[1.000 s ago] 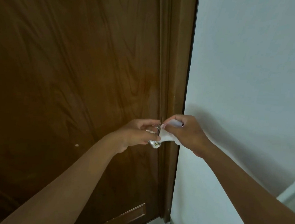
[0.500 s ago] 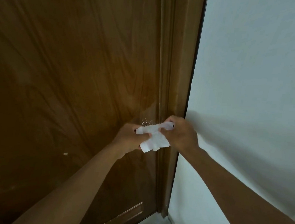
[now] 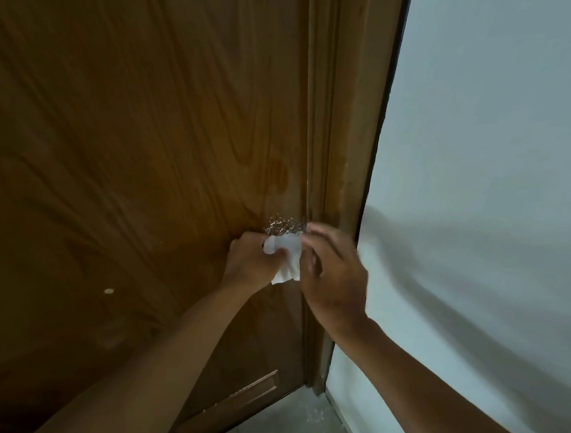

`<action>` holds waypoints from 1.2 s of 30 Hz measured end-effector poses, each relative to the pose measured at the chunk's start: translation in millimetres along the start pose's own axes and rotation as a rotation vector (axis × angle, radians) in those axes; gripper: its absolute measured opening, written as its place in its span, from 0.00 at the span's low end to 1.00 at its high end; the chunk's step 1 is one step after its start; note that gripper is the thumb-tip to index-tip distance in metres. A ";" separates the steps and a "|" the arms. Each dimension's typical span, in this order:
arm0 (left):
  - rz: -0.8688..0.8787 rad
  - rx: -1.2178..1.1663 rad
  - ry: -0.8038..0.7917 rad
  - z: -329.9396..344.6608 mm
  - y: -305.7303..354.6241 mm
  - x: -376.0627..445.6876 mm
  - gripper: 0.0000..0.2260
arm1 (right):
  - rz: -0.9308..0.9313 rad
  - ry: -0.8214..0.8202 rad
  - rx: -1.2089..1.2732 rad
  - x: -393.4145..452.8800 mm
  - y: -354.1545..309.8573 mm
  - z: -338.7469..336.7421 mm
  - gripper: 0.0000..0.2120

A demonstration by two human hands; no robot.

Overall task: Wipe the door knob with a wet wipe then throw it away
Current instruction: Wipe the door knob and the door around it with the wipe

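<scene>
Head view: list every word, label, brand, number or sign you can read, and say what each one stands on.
None: no readable text anywhere in this view.
The door, door frame and wall bear no lettering.
The wet wipe, held between the left hand and the right hand, is plain white with no print.
The door knob is hidden behind the wipe and hands, so any marking on it cannot be seen.

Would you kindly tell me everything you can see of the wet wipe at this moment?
The wet wipe is a small white sheet, soft and crumpled, looking like thin damp cloth or paper. It is bunched up against the brown wooden door near its latch edge, where the knob would be, though the knob itself is hidden. The left hand grips its left side with curled fingers, and the right hand, somewhat blurred, covers its right side. A loose corner hangs down below the hands.
</scene>
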State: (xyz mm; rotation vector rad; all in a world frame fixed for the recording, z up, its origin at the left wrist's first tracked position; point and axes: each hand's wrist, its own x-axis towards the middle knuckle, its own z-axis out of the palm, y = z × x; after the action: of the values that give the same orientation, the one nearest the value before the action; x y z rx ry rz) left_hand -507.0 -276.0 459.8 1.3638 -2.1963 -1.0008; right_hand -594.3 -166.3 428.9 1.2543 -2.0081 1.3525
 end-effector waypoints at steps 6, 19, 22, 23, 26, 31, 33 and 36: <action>0.192 0.205 0.022 -6.9 5.7 -8.3 0.09 | 0.221 -0.372 0.125 -19.6 11.7 24.7 0.16; 1.092 1.157 0.428 -56.2 -36.8 5.9 0.24 | 0.526 -0.196 0.339 -33.7 -1.4 52.1 0.18; 1.075 1.267 0.424 -67.1 -47.8 14.4 0.26 | 0.722 -0.137 0.431 -27.7 -3.4 55.4 0.17; 1.090 1.281 0.434 -69.2 -49.4 17.7 0.26 | 0.672 -0.129 0.414 -28.4 -4.6 56.8 0.17; 1.129 1.308 0.475 -69.1 -51.7 23.7 0.26 | 0.450 -0.142 0.332 -36.7 -3.4 59.2 0.16; 1.173 1.306 0.516 -67.6 -49.7 27.7 0.25 | 1.206 -0.124 0.804 -13.4 -1.8 59.4 0.13; 1.188 1.289 0.526 -67.1 -48.7 27.8 0.24 | 1.399 -0.126 0.895 -3.5 -3.1 59.4 0.14; 1.192 1.279 0.532 -67.3 -47.4 26.7 0.24 | 1.157 -0.034 0.705 -6.5 -18.3 53.0 0.10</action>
State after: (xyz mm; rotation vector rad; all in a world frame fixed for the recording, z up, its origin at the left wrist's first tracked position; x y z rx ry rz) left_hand -447.5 -338.2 469.4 0.2131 -2.4499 1.1726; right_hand -568.1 -212.5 410.0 0.1512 -2.4532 2.7144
